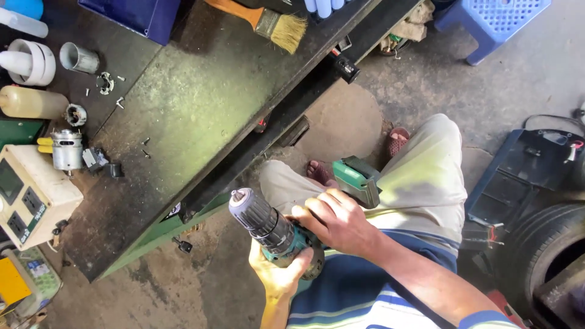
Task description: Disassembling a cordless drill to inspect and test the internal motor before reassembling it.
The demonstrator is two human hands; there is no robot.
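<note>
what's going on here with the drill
A seated person holds a green cordless drill over their lap with both bare hands. The left hand cups the body from below, and the right hand grips it from above, near the handle. The chuck points toward a dark workbench, where a small motor, loose screws and a paintbrush lie.

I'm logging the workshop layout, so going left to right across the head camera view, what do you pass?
Beige socket box → small silver motor → paintbrush → cordless drill held by left hand and right hand → blue plastic stool → tyre.
</note>
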